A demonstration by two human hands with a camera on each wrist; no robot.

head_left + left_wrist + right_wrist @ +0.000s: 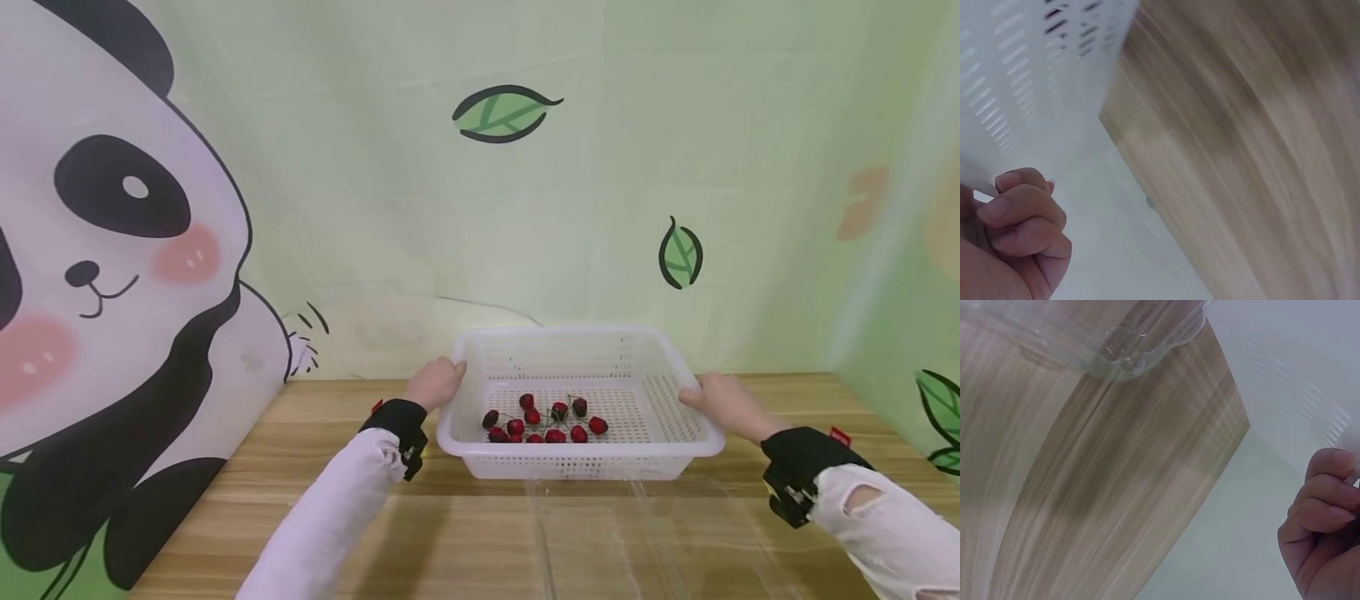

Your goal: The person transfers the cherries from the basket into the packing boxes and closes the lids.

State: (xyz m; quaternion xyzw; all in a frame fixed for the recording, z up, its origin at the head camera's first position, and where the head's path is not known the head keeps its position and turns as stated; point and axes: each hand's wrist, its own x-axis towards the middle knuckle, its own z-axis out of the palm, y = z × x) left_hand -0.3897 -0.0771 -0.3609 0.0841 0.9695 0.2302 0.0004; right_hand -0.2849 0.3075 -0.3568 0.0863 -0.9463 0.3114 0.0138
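A white plastic basket (581,450) with perforated sides stands near the back of the table in the head view. Several dark red cherries (555,436) with green stems lie on its floor, mostly left of centre. My left hand (437,383) grips the left rim, and in the left wrist view its curled fingers (1025,209) hook under the rim. At the opposite side my right hand (729,404) grips the right rim, thumb on top. The right wrist view has the fingers (1325,500) curled under that edge.
In front of the basket lies a clear plastic container (600,533), its edge close to the basket's front. The wooden table (300,467) ends at a pale green backdrop (360,208) printed with a panda and leaves.
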